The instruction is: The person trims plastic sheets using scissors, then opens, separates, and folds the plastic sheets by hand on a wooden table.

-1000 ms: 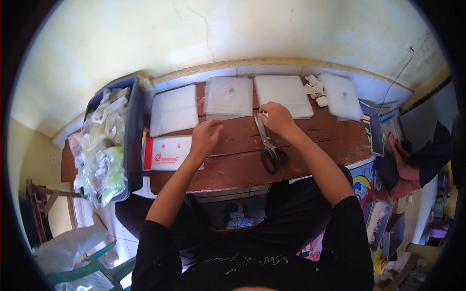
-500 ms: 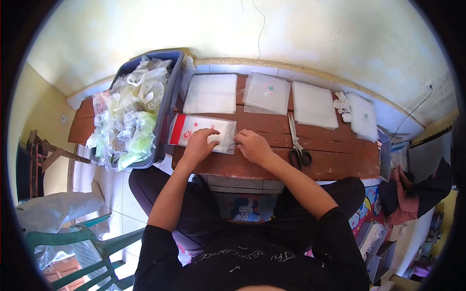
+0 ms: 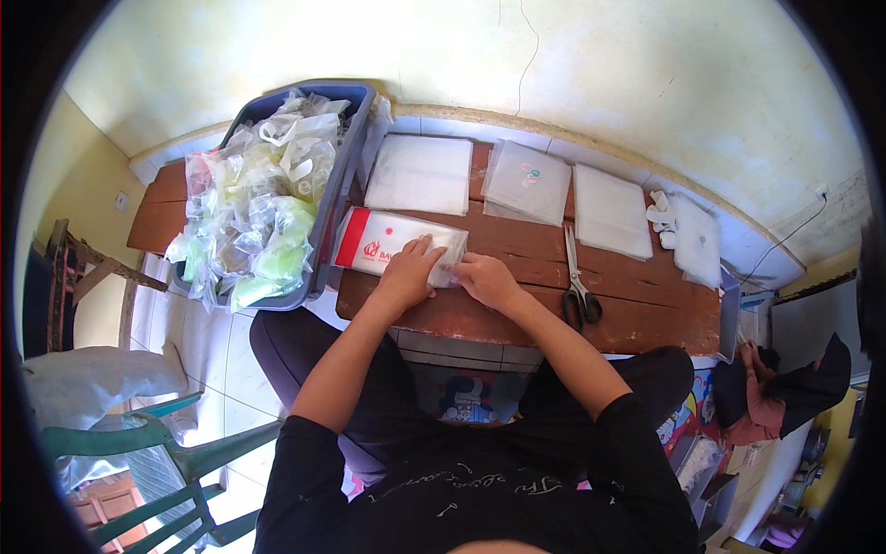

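On the wooden bench lies a flat clear plastic pack [image 3: 377, 245] with a red band at its left end and red print on white. My left hand [image 3: 412, 275] rests on its middle, fingers stretched over the surface. At the pack's right end, my right hand [image 3: 489, 281] pinches the loose plastic edge between thumb and fingers. Just right of that hand lie black-handled scissors [image 3: 580, 286], blades pointing to the wall. Behind the pack is a stack of clear plastic sheets or bags [image 3: 420, 174].
A grey tub [image 3: 362, 120] heaped with plastic bags [image 3: 258, 198] stands at left. Further stacks of clear plastic [image 3: 526, 180] line the wooden bench [image 3: 443, 319]. A green chair [image 3: 180, 462] is at lower left, and another person [image 3: 766, 388] sits at right.
My left hand has flattened from a curled pose onto the pack. My right hand stays at the pack's right edge. The whole view has shifted slightly.
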